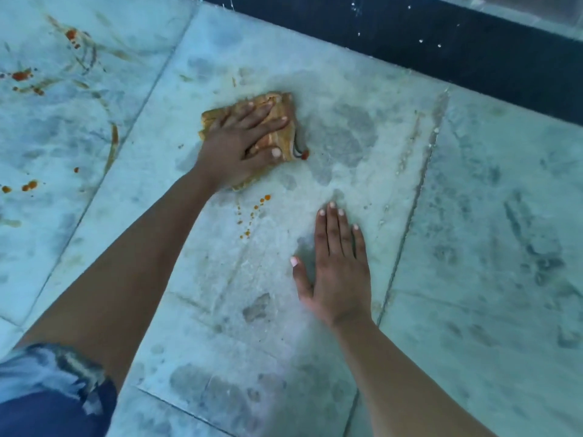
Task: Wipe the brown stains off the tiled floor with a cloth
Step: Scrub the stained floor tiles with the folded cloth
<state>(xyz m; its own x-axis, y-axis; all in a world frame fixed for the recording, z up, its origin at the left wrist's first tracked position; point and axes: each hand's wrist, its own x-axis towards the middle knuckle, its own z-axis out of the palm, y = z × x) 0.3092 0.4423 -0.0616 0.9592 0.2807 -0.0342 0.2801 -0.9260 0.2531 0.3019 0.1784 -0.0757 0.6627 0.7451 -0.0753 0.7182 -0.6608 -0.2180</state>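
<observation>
**Flat-palm wipe on the marble tiles**

The pale, grey-veined stone tiled floor is hard, smooth and cut by thin dark joints. A dark navy band runs along its far edge.

The right hand lies flat on the bare tile, fingers straight and together, holding nothing; it looks like a prop for the body.

The left hand is spread open over a folded tan, striped cloth on the middle tile, pressing it down rather than gripping it.

The cloth looks soft, light and limp, and already browned. It will likely bunch or slide unless the palm stays over its centre, so pressing there with fingers spread should serve best. A clean face should lift more.

A long brown smear curves across the left tile among reddish blotches. Small orange-brown droplets sit just below the cloth, unwiped.
</observation>
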